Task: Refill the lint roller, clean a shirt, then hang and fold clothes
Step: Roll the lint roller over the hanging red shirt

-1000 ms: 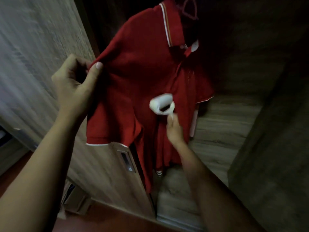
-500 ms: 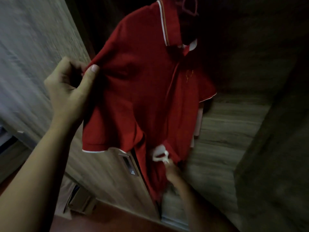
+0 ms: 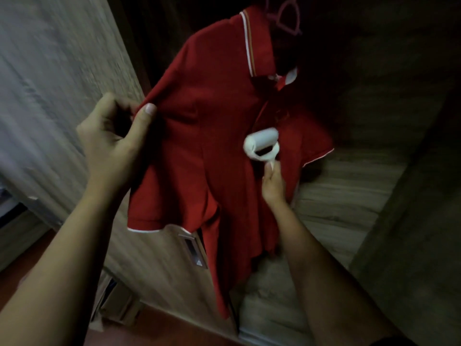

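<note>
Head view: a red polo shirt (image 3: 212, 146) with white trim on its collar and sleeve hems hangs from a pink hanger (image 3: 287, 18) at the top centre of the frame, inside a dim wooden wardrobe. The left hand (image 3: 112, 146), at centre left, pinches the fabric at the shirt's shoulder seam between the thumb (image 3: 144, 118) and curled fingers, drawing the sleeve outward toward the left. The right hand (image 3: 273, 183), just right of centre, grips the handle of a white lint roller (image 3: 259, 143), fingers wrapped round it. The roller's head lies against the shirt's chest, just beside the button placket and below the collar. A pale wood-grain wardrobe door (image 3: 62, 83) fills the left of the frame, with a recessed metal handle (image 3: 193, 248) just below the hanging sleeve hem.
</note>
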The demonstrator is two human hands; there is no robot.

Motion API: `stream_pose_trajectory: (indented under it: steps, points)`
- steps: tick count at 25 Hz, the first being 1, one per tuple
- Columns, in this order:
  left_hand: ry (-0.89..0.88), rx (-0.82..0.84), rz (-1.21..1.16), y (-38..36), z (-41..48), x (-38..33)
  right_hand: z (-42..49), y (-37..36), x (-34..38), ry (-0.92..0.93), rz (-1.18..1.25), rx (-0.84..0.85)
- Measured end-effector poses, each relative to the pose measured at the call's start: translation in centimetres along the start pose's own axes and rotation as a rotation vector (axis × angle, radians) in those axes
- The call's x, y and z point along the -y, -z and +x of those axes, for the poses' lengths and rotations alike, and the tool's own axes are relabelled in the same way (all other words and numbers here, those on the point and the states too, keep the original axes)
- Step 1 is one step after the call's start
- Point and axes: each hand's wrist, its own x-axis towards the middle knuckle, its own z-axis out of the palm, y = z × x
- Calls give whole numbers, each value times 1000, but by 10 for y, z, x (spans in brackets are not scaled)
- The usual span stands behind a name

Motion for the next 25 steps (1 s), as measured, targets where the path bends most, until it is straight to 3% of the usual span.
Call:
stream_pose_trajectory:
  steps: [5, 7, 9, 13, 16, 20, 25]
  points:
    - [-3, 14, 8, 2, 0, 2, -89, -44, -163, -384, -197, 316]
    - [-10, 17, 2, 2, 0, 2, -90, -50, -202, -405, -211, 337]
    - [-12, 22, 10, 1, 0, 1, -80, -42, -177, -338, -107, 200]
    - [-3, 20, -10, 1, 0, 0, -15, 0, -53, -262, 43, -62]
    - [-2, 14, -7, 0, -1, -2, 37, 25, -1, -167, 62, -166]
    - [9, 7, -6, -1, -1, -2, -3, 1, -9, -169, 94, 20]
    - [11, -11, -14, -2, -3, -3, -159, -36, -83, -267, -65, 280]
